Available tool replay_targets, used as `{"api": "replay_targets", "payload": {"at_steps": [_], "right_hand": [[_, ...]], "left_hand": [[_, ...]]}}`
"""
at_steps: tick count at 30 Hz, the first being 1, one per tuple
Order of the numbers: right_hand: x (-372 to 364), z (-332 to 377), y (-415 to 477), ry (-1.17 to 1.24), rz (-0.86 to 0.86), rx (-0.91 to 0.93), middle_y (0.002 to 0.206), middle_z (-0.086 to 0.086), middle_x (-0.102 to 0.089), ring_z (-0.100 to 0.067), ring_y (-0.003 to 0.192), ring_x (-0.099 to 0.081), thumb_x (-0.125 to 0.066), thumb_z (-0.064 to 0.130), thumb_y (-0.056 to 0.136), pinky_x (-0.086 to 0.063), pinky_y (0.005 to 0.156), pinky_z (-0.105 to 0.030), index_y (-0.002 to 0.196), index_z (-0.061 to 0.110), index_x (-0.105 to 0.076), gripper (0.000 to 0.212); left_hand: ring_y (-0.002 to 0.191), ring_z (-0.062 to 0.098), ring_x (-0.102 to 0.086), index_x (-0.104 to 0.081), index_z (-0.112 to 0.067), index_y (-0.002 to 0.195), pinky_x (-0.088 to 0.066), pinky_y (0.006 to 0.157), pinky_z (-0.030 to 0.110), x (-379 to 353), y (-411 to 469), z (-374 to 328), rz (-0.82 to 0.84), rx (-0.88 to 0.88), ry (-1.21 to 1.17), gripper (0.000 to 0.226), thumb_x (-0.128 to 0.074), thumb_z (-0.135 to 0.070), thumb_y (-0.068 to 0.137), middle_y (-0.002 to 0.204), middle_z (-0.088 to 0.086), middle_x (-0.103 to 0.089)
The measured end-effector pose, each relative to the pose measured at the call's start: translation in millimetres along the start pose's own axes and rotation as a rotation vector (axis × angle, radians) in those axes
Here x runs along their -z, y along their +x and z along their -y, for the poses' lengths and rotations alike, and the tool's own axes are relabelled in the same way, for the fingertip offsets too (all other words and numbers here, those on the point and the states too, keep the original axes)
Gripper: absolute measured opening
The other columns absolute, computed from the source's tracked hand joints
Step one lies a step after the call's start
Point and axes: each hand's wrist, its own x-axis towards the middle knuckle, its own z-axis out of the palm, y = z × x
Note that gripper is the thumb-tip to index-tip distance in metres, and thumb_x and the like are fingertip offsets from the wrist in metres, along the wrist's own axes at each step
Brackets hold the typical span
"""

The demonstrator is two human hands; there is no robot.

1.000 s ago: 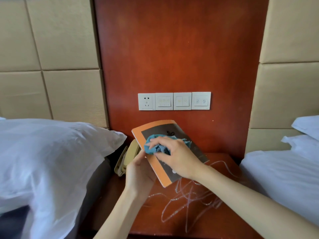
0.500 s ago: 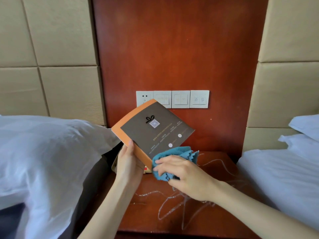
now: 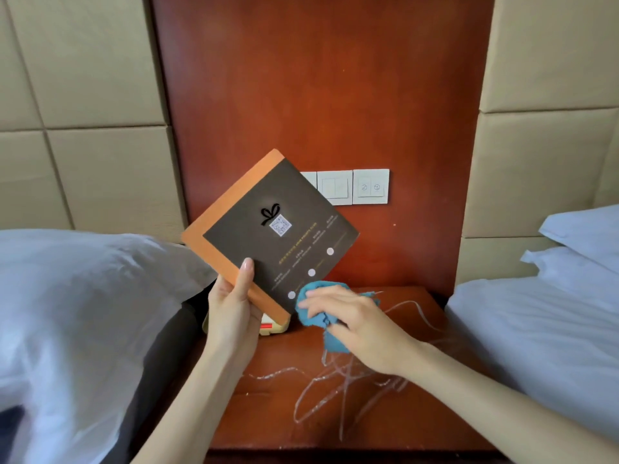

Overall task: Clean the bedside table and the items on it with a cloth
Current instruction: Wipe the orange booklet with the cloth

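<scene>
A red-brown bedside table (image 3: 402, 426) fills the lower centre. Clear hangers (image 3: 348, 380) sprawl across it. A beige phone (image 3: 273, 327) sits at its left.

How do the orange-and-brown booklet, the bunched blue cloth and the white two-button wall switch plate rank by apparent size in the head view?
1. orange-and-brown booklet: clearly largest.
2-3. bunched blue cloth and white two-button wall switch plate: look alike. The right hand covers part of the cloth and the plate is farther away, so they are left unranked.
</scene>
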Motion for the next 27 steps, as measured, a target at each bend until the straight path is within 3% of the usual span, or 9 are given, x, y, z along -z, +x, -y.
{"api": "replay_targets", "payload": {"at_steps": [3, 5, 8, 10, 12, 15, 19, 23, 27], "right_hand": [[6.7, -15.8, -9.6, 0.043, -0.097, -0.176, 0.121, -0.002, -0.062, -0.012, 0.116, -0.055, -0.051, -0.009, 0.083, -0.035, 0.097, -0.010, 0.104, 0.013, -0.064, 0.033], [11.2, -26.2, -16.3, 0.094, -0.170, -0.295, 0.115, 0.000, -0.065, -0.013, 0.106, -0.061, -0.053, -0.006, 0.087, -0.043, 0.088, -0.014, 0.099, 0.019, -0.064, 0.030], [16.2, -38.8, -25.2, 0.170, -0.280, -0.416, 0.105, 0.005, -0.070, -0.003, 0.094, -0.064, -0.057, 0.002, 0.089, -0.050, 0.076, -0.014, 0.089, 0.027, -0.062, 0.025], [17.4, -45.1, -28.4, 0.209, -0.354, -0.474, 0.096, 0.010, -0.070, 0.006, 0.085, -0.062, -0.058, 0.003, 0.089, -0.045, 0.066, -0.006, 0.087, 0.025, -0.064, 0.022], [16.5, -48.5, -26.3, 0.260, -0.421, -0.512, 0.089, 0.011, -0.069, 0.008, 0.078, -0.061, -0.058, 0.002, 0.087, -0.043, 0.062, -0.004, 0.085, 0.022, -0.065, 0.020], [8.8, -45.8, -12.0, 0.374, -0.483, -0.531, 0.085, 0.006, -0.070, 0.003, 0.074, -0.062, -0.059, 0.003, 0.086, -0.045, 0.061, -0.007, 0.085, 0.020, -0.066, 0.019], [-15.6, -27.4, 21.4, 0.504, -0.476, -0.492, 0.084, -0.002, -0.069, -0.015, 0.080, -0.064, -0.059, 0.005, 0.086, -0.051, 0.068, -0.028, 0.085, 0.017, -0.066, 0.014], [-41.4, 4.6, 61.1, 0.592, -0.445, -0.414, 0.080, -0.002, -0.065, -0.012, 0.076, -0.059, -0.059, 0.005, 0.086, -0.045, 0.064, -0.026, 0.084, 0.014, -0.065, 0.011], [-64.0, 36.6, 94.5, 0.671, -0.410, -0.358, 0.077, 0.000, -0.065, -0.009, 0.073, -0.059, -0.059, 0.005, 0.085, -0.046, 0.061, -0.019, 0.083, 0.013, -0.065, 0.011]], "left_hand": [[0.099, 0.018, -0.070, -0.063, -0.017, 0.116, -0.059, 0.074, 0.032, 6.4, 1.4, 3.9, 0.007, -0.006, -0.025, 0.024, -0.049, -0.020, 0.097, 0.110, 0.003, -0.072], [0.095, 0.016, -0.071, -0.063, -0.018, 0.116, -0.058, 0.066, 0.027, 9.9, 1.1, 6.2, -0.011, -0.005, -0.025, 0.023, -0.050, -0.020, 0.097, 0.107, 0.002, -0.073], [0.094, 0.022, -0.071, -0.062, -0.019, 0.117, -0.058, 0.063, 0.034, 16.7, -1.3, 7.1, -0.040, 0.000, 0.026, 0.024, -0.052, -0.024, 0.096, 0.108, 0.004, -0.073], [0.089, 0.023, -0.072, -0.065, -0.022, 0.109, -0.058, 0.060, 0.039, 21.7, -3.1, 6.1, -0.048, -0.004, 0.054, 0.018, -0.053, -0.026, 0.095, 0.104, 0.004, -0.074], [0.093, 0.021, -0.072, -0.065, -0.023, 0.106, -0.060, 0.067, 0.036, 25.7, -6.7, 1.2, -0.074, -0.027, 0.050, 0.016, -0.053, -0.024, 0.095, 0.104, 0.002, -0.074], [0.104, 0.022, -0.067, -0.063, -0.021, 0.109, -0.056, 0.085, 0.039, 33.6, -12.4, -11.8, -0.156, -0.054, 0.041, 0.018, -0.051, -0.021, 0.096, 0.110, 0.002, -0.072], [0.111, 0.025, -0.064, -0.057, -0.017, 0.122, -0.050, 0.095, 0.046, 53.9, -19.4, -38.3, -0.281, -0.104, 0.001, 0.026, -0.047, -0.019, 0.098, 0.119, 0.004, -0.068], [0.111, 0.020, -0.064, -0.052, -0.012, 0.130, -0.051, 0.094, 0.040, 85.3, -21.0, -74.0, -0.463, -0.216, -0.038, 0.032, -0.043, -0.017, 0.100, 0.120, 0.003, -0.067], [0.086, 0.005, -0.070, -0.059, -0.018, 0.104, -0.056, 0.079, 0.028, 118.1, -22.8, -115.4, -0.635, -0.363, -0.166, 0.015, -0.045, -0.018, 0.099, 0.092, -0.007, -0.075]]}}
